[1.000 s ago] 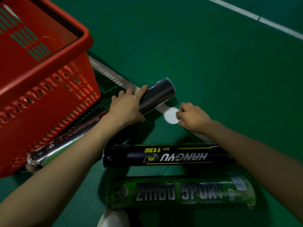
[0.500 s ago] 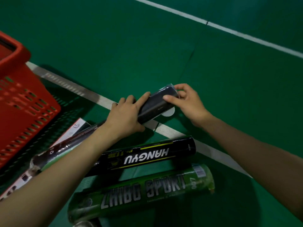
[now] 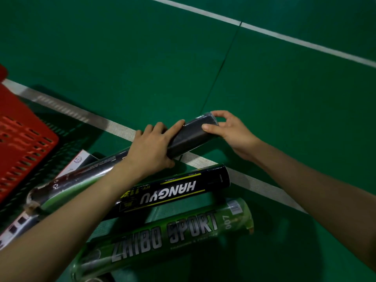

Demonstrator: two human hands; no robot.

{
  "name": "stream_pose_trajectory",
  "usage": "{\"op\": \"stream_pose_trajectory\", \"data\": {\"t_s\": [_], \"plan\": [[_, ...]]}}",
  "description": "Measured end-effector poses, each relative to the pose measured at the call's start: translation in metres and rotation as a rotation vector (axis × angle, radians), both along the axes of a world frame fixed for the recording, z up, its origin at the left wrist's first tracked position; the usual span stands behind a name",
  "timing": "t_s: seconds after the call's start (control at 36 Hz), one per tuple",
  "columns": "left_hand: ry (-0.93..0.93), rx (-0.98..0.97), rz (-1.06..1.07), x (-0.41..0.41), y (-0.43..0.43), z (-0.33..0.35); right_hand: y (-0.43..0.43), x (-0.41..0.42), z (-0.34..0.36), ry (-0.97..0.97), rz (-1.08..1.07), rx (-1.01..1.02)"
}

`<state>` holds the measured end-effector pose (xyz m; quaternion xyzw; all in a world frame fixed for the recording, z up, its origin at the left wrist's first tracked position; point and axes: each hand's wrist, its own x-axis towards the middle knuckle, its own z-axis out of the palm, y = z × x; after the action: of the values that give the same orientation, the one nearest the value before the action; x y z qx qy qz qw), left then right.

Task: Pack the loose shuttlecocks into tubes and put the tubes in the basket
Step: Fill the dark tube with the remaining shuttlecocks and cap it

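A long dark tube (image 3: 189, 137) lies slanted over the court floor, its far end raised toward the upper right. My left hand (image 3: 151, 150) grips it around the middle. My right hand (image 3: 227, 129) closes its thumb and fingers around the tube's far end; the white cap seen earlier is hidden there. A black HANGYU tube (image 3: 175, 192) and a green ZHIBO SPORT tube (image 3: 162, 237) lie on the floor nearer to me. The red basket (image 3: 24, 139) stands at the left edge. No loose shuttlecocks show.
A white-and-grey flat box (image 3: 75, 163) lies under the dark tube's near end beside the basket. White court lines (image 3: 284, 37) cross the green floor, one running under the tubes. Open floor stretches beyond my hands.
My right hand picked the white cap off the floor and brought it to the dark tube's far end, now clasping that end. The view swung right, so the basket slid left.
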<state>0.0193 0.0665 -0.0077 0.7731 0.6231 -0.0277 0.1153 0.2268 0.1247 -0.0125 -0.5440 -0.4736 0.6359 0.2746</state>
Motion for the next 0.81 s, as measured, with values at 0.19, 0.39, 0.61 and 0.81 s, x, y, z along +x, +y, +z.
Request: {"op": "stream_pose_trajectory", "data": {"t_s": [0.19, 0.39, 0.61, 0.81], "plan": [[0.041, -0.029, 0.127, -0.018, 0.011, -0.007, 0.013, -0.023, -0.022, -0.194, -0.034, 0.093], [0.096, -0.093, 0.213, -0.041, 0.020, -0.008, 0.034, -0.045, -0.069, -0.838, 0.334, 0.243], [0.096, -0.122, 0.211, -0.047, 0.022, -0.017, 0.023, -0.054, -0.089, -1.151, 0.599, 0.476], [0.108, -0.112, 0.181, -0.042, 0.018, -0.019, 0.025, -0.046, -0.090, -0.895, 0.313, 0.379]]}}
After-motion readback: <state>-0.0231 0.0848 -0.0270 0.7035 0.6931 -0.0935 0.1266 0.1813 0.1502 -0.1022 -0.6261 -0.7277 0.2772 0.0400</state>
